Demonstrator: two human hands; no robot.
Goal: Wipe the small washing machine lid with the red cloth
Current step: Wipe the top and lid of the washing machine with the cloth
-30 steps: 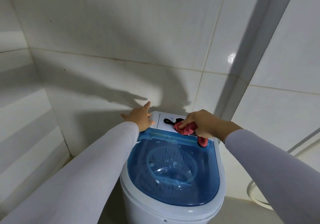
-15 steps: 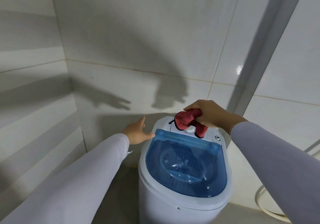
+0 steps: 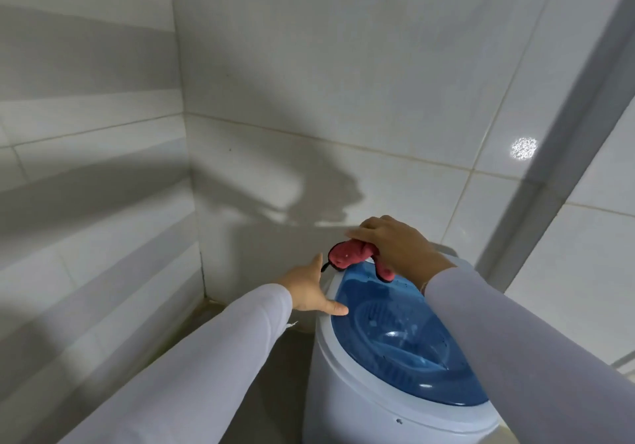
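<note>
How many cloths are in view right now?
1. The red cloth is bunched under the right hand at the back edge of the blue lid. The left hand is open and holds none. No others show.

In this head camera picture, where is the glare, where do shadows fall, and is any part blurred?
Head view: a bright speckled glare spot shines on the right wall tile; shadows of the arms and hands fall on the back wall above the washing machine; the right hand on the red cloth is slightly blurred at the fingers; the tile lines bend from the wide lens.
</note>
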